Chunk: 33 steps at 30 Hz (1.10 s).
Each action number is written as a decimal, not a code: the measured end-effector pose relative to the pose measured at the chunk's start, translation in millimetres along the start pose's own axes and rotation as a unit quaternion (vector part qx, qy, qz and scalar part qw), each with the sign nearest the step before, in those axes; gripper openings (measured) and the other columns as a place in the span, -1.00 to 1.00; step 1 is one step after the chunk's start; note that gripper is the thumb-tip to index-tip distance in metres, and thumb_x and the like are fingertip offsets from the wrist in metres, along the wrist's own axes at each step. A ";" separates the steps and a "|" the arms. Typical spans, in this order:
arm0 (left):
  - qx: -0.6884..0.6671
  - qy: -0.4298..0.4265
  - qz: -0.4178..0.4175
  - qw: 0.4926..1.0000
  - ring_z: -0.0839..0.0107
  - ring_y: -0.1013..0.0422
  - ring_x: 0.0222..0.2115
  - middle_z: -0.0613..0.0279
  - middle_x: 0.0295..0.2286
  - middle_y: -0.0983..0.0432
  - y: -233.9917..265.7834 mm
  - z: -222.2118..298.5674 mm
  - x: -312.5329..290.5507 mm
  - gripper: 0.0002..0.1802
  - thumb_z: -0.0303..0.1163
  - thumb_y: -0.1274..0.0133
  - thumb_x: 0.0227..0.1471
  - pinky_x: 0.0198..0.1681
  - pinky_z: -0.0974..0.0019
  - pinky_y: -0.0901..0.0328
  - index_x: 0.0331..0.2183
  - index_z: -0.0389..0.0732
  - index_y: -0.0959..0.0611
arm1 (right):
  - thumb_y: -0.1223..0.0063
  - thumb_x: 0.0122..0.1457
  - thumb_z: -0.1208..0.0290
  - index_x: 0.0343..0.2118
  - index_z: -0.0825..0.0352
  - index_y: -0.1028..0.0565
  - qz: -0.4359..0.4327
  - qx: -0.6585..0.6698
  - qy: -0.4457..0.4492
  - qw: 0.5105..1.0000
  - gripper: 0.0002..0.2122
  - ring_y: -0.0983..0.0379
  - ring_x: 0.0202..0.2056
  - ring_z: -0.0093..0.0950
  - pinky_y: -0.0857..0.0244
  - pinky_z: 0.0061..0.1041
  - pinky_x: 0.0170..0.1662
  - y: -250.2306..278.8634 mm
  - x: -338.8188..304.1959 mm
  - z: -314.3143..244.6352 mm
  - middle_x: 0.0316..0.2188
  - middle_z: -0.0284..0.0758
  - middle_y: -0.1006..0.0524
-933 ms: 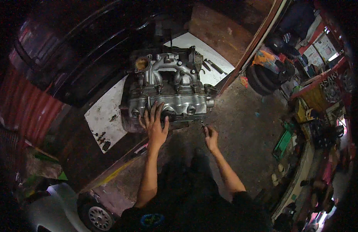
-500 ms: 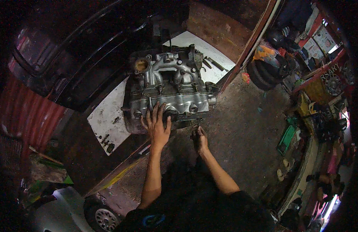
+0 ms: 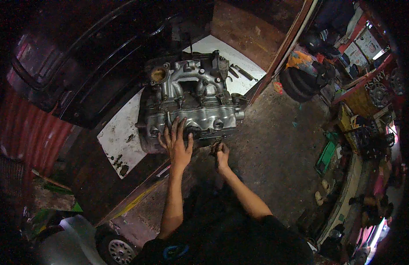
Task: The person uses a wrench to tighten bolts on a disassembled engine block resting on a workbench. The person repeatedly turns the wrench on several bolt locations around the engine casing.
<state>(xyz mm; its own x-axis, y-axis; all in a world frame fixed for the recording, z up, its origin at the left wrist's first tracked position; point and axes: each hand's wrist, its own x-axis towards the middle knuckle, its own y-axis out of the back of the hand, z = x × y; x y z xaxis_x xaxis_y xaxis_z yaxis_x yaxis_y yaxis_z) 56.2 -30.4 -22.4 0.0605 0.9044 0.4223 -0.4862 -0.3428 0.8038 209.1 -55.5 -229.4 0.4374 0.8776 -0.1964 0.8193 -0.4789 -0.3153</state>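
Observation:
A greasy engine (image 3: 158, 101) with a silver valve cover (image 3: 204, 117) and a curved silver intake manifold (image 3: 183, 79) lies before me. My left hand (image 3: 179, 152) is spread with its fingertips flat on the near side of the valve cover, beside a dark round cap (image 3: 194, 130). Just below the engine's near right edge, my right hand (image 3: 222, 157) is closed, thumb against curled fingers. Something dark and small shows at its fingertips, too dim to make out.
Under the engine is a stained white board (image 3: 118, 137) on a dark wooden bench, with wrench-like tools (image 3: 242, 72) behind at the right. Black tyres (image 3: 297, 86) stand on the floor to the right, near a green tool (image 3: 327, 154). A car wheel (image 3: 119, 251) shows at lower left.
My right hand has moved slightly left and up, closer to the engine's near edge. My left hand stays spread on the valve cover; the whole view has shifted a little.

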 end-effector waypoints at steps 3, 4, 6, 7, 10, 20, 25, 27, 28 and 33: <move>-0.002 0.001 0.008 1.000 0.05 0.02 0.23 0.36 0.22 -0.13 0.3 0.8 -0.8 -0.43 -0.14 0.07 0.14 0.25 -0.23 0.37 0.19 0.09 -0.33 | 0.16 0.34 0.29 -0.36 0.36 -0.46 0.014 -0.041 0.009 0.999 -0.75 -0.26 -0.51 -0.56 -0.20 -0.53 -0.40 -5.2 -4.6 -17.1 -0.52 -0.42 -0.42; 0.001 0.006 0.004 1.000 0.05 0.01 0.22 0.35 0.22 -0.13 0.5 2.7 -0.2 -0.44 -0.13 0.07 0.15 0.26 -0.22 0.37 0.18 0.08 -0.33 | 0.14 0.31 0.36 -0.31 0.39 -0.48 0.017 -0.112 0.019 0.993 -0.79 -0.32 -0.47 -0.53 -0.25 -0.51 -0.35 -0.9 -2.3 -20.4 -0.48 -0.38 -0.47; 0.004 0.012 0.002 1.000 0.05 0.01 0.22 0.33 0.22 -0.13 0.5 4.5 0.6 -0.45 -0.13 0.08 0.15 0.27 -0.21 0.38 0.18 0.09 -0.33 | 0.12 0.30 0.41 -0.27 0.41 -0.50 0.036 -0.249 0.063 0.966 -0.81 -0.39 -0.45 -0.47 -0.29 -0.48 -0.34 3.1 -2.8 -37.9 -0.47 -0.32 -0.51; 0.007 0.018 0.003 1.000 0.05 0.01 0.22 0.34 0.22 -0.13 2.3 2.9 -0.4 -0.45 -0.13 0.08 0.15 0.27 -0.21 0.38 0.18 0.09 -0.33 | 0.14 0.30 0.38 -0.29 0.39 -0.51 0.048 -0.313 0.096 0.944 -0.79 -0.41 -0.46 -0.44 -0.29 -0.47 -0.37 -4.3 -14.2 -68.9 -0.50 -0.30 -0.49; 0.003 0.013 0.003 1.000 0.05 0.01 0.23 0.34 0.23 -0.12 3.1 5.6 -0.2 -0.44 -0.13 0.08 0.15 0.27 -0.21 0.38 0.19 0.10 -0.33 | 0.08 0.22 0.42 -0.23 0.33 -0.54 0.011 -0.458 0.113 0.881 -0.82 -0.46 -0.37 -0.29 -0.32 -0.38 -0.27 47.6 15.0 -74.3 -0.48 -0.22 -0.50; 0.002 0.006 0.017 1.000 0.09 0.01 0.23 0.34 0.21 -0.15 11.4 10.1 -0.2 -0.44 -0.15 0.06 0.14 0.28 -0.16 0.37 0.18 0.10 -0.34 | -0.06 -0.01 0.54 -0.18 0.23 -0.54 -0.152 -0.677 0.326 0.642 -0.72 -0.40 -0.23 -0.23 -0.28 -0.27 -0.09 46.8 14.9 -208.7 -0.32 -0.21 -0.52; -0.012 0.003 0.021 1.000 0.06 0.03 0.24 0.34 0.21 -0.14 1.6 8.8 0.2 -0.44 -0.19 0.05 0.14 0.26 -0.22 0.37 0.18 0.09 -0.33 | -0.01 0.23 0.41 -0.15 0.31 -0.51 -0.111 -0.329 0.115 0.931 -0.82 -0.41 -0.40 -0.45 -0.33 -0.47 -0.28 87.4 21.9 -87.2 -0.41 -0.31 -0.52; -0.010 0.001 0.020 1.000 0.04 0.04 0.24 0.35 0.21 -0.14 2.9 6.8 -0.9 -0.43 -0.21 0.04 0.14 0.25 -0.25 0.37 0.19 0.09 -0.33 | -0.03 0.26 0.36 -0.05 0.37 -0.44 -0.103 -0.200 0.055 0.973 -0.74 -0.44 -0.34 -0.53 -0.36 -0.51 -0.29 82.4 12.1 -56.1 -0.37 -0.37 -0.50; -0.005 0.002 0.021 1.000 0.04 0.04 0.24 0.35 0.21 -0.14 3.6 6.0 -1.5 -0.43 -0.20 0.04 0.14 0.24 -0.26 0.36 0.19 0.09 -0.32 | -0.05 0.26 0.36 -0.02 0.36 -0.41 -0.092 -0.163 0.039 0.982 -0.71 -0.45 -0.32 -0.51 -0.37 -0.49 -0.28 72.3 5.2 -47.4 -0.34 -0.35 -0.50; 0.010 0.003 0.015 1.000 0.04 0.05 0.25 0.36 0.22 -0.13 2.6 4.1 -1.6 -0.43 -0.19 0.05 0.15 0.24 -0.27 0.35 0.19 0.09 -0.32 | -0.08 0.23 0.30 0.11 0.29 -0.28 -0.110 0.018 -0.090 0.990 -0.57 -0.48 -0.23 -0.38 -0.43 -0.24 -0.18 41.5 -10.6 -48.5 -0.18 -0.28 -0.49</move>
<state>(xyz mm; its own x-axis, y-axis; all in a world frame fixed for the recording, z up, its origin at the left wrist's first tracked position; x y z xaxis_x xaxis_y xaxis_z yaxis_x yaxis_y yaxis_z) 58.4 -33.9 -19.2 0.0417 0.8953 0.4435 -0.4703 -0.3741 0.7993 256.5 -83.6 -195.4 0.1746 0.9435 -0.2816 0.8717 -0.2811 -0.4015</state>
